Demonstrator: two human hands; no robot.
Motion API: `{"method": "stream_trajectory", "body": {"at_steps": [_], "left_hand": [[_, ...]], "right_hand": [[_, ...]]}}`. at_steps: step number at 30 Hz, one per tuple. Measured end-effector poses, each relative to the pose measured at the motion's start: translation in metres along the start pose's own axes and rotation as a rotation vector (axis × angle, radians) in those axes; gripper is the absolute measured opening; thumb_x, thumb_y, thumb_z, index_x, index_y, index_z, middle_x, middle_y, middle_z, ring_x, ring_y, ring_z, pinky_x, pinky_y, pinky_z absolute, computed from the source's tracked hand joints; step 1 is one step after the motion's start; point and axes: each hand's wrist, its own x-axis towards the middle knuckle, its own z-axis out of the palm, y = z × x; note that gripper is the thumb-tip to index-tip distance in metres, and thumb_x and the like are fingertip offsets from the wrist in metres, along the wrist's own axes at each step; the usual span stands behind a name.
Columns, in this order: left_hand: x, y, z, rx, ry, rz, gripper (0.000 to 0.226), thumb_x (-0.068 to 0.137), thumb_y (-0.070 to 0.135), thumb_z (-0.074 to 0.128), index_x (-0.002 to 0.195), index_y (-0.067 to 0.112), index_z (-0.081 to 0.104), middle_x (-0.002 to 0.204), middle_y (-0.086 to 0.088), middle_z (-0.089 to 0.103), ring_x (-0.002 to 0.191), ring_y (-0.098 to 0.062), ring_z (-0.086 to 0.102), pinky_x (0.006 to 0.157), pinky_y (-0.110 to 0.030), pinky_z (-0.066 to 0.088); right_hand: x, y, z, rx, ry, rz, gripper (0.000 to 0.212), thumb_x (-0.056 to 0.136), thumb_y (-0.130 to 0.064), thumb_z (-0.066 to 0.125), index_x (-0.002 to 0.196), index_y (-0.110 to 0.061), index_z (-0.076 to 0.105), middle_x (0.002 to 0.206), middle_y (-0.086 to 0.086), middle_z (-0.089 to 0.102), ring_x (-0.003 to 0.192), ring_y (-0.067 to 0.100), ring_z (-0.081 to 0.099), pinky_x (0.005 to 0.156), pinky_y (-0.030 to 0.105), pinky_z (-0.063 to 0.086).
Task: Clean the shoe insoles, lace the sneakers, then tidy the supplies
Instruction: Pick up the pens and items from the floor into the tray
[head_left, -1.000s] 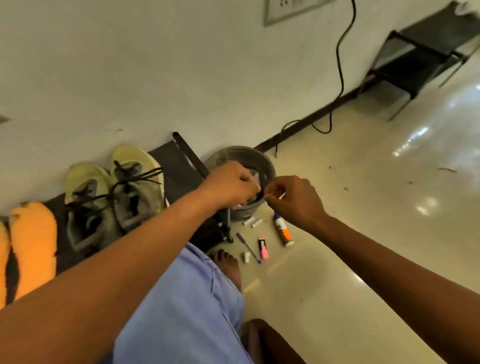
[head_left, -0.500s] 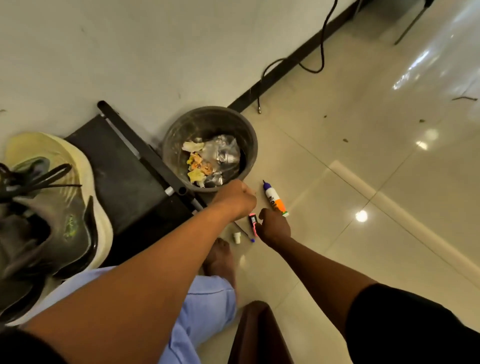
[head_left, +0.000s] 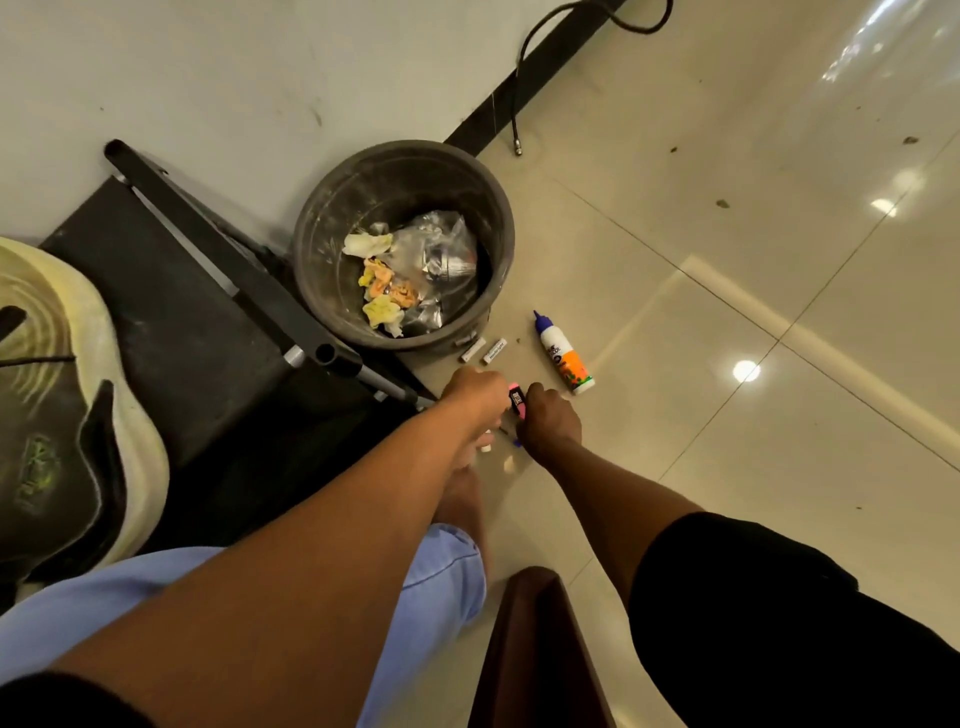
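Observation:
Both hands are down on the tiled floor in front of a grey waste bin (head_left: 498, 218). My left hand (head_left: 475, 395) is a closed fist, and nothing shows in it. My right hand (head_left: 545, 421) has its fingers curled against a pink highlighter (head_left: 517, 401) that lies between the two hands. A blue pen tip (head_left: 516, 442) pokes out under the right hand. A white and orange glue bottle (head_left: 563, 358) lies just right of the hands. Two small white tubes (head_left: 483, 349) rest against the bin. One pale yellow sneaker (head_left: 88, 415) sits at the left edge.
The bin holds crumpled tissue and plastic wrap (head_left: 410, 275). A black folding stand (head_left: 208, 312) lies between the sneaker and the bin, along the white wall. A black cable (head_left: 519, 78) hangs near the skirting. My bare foot (head_left: 467, 499) is under my left forearm. Glossy tiles spread to the right.
Both hands have dropped from above the bin to the floor by the highlighter. The view has tilted down and closer, so the second sneaker and the orange insoles are out of sight.

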Motion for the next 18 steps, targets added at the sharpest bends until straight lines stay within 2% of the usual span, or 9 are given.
{"method": "stream_trajectory", "body": {"at_steps": [3, 5, 8, 11, 12, 14, 15, 18], "left_hand": [[-0.003, -0.001, 0.001, -0.084, -0.033, -0.092, 0.021, 0.105, 0.016, 0.041, 0.117, 0.010, 0.056, 0.114, -0.008, 0.063, 0.094, -0.024, 0.054, 0.087, -0.038, 0.046], [-0.001, -0.005, 0.001, -0.098, -0.031, -0.103, 0.027, 0.104, 0.018, 0.044, 0.127, 0.008, 0.055, 0.120, -0.011, 0.063, 0.099, -0.025, 0.054, 0.089, -0.039, 0.045], [0.005, -0.005, 0.003, -0.108, 0.006, -0.112, 0.044, 0.101, 0.020, 0.048, 0.143, 0.008, 0.046, 0.129, -0.016, 0.059, 0.094, -0.025, 0.056, 0.083, -0.037, 0.045], [0.003, -0.001, 0.003, -0.137, 0.009, -0.125, 0.032, 0.100, 0.021, 0.053, 0.129, 0.008, 0.046, 0.114, -0.010, 0.053, 0.101, -0.026, 0.054, 0.088, -0.036, 0.043], [0.006, -0.001, 0.002, -0.153, 0.016, -0.115, 0.037, 0.096, 0.022, 0.058, 0.129, 0.009, 0.048, 0.112, -0.009, 0.054, 0.104, -0.027, 0.056, 0.089, -0.038, 0.046], [0.012, -0.003, 0.002, -0.180, -0.005, -0.119, 0.048, 0.083, 0.026, 0.064, 0.127, 0.008, 0.055, 0.111, -0.012, 0.066, 0.102, -0.032, 0.065, 0.081, -0.041, 0.052], [0.012, -0.004, 0.001, -0.201, -0.014, -0.116, 0.044, 0.082, 0.024, 0.064, 0.124, 0.011, 0.059, 0.109, -0.015, 0.069, 0.098, -0.033, 0.067, 0.073, -0.040, 0.055], [0.017, -0.010, -0.004, -0.300, 0.039, -0.092, 0.025, 0.097, 0.018, 0.058, 0.121, 0.014, 0.064, 0.108, -0.014, 0.072, 0.092, -0.031, 0.069, 0.053, -0.034, 0.055]], "right_hand": [[0.001, 0.000, -0.009, 0.063, -0.025, 0.043, 0.030, 0.083, -0.015, 0.069, 0.110, -0.009, 0.058, 0.111, 0.014, 0.062, 0.101, 0.034, 0.062, 0.067, 0.036, 0.045], [-0.001, 0.000, -0.016, 0.118, -0.028, 0.051, 0.028, 0.080, -0.017, 0.071, 0.105, -0.009, 0.060, 0.105, 0.013, 0.062, 0.095, 0.032, 0.062, 0.064, 0.034, 0.046], [-0.011, -0.001, -0.029, 0.254, 0.038, 0.028, 0.025, 0.078, -0.024, 0.071, 0.097, -0.011, 0.062, 0.093, 0.009, 0.064, 0.085, 0.028, 0.061, 0.059, 0.033, 0.044], [-0.032, -0.009, -0.042, 0.339, 0.114, -0.036, 0.025, 0.078, -0.031, 0.073, 0.096, -0.015, 0.066, 0.086, 0.003, 0.066, 0.079, 0.021, 0.061, 0.062, 0.033, 0.047], [-0.040, -0.014, -0.047, 0.351, 0.142, -0.076, 0.023, 0.079, -0.033, 0.073, 0.095, -0.017, 0.067, 0.084, 0.001, 0.067, 0.076, 0.018, 0.061, 0.062, 0.033, 0.047], [-0.056, -0.026, -0.056, 0.389, 0.177, -0.171, 0.021, 0.080, -0.035, 0.074, 0.091, -0.018, 0.067, 0.078, -0.005, 0.065, 0.072, 0.013, 0.060, 0.058, 0.030, 0.045], [-0.063, -0.032, -0.061, 0.409, 0.171, -0.206, 0.019, 0.079, -0.033, 0.074, 0.089, -0.018, 0.067, 0.077, -0.007, 0.064, 0.071, 0.012, 0.060, 0.058, 0.028, 0.044], [-0.076, -0.047, -0.077, 0.448, 0.122, -0.262, 0.016, 0.076, -0.027, 0.073, 0.086, -0.016, 0.069, 0.076, -0.005, 0.068, 0.071, 0.014, 0.064, 0.062, 0.037, 0.053]]}}
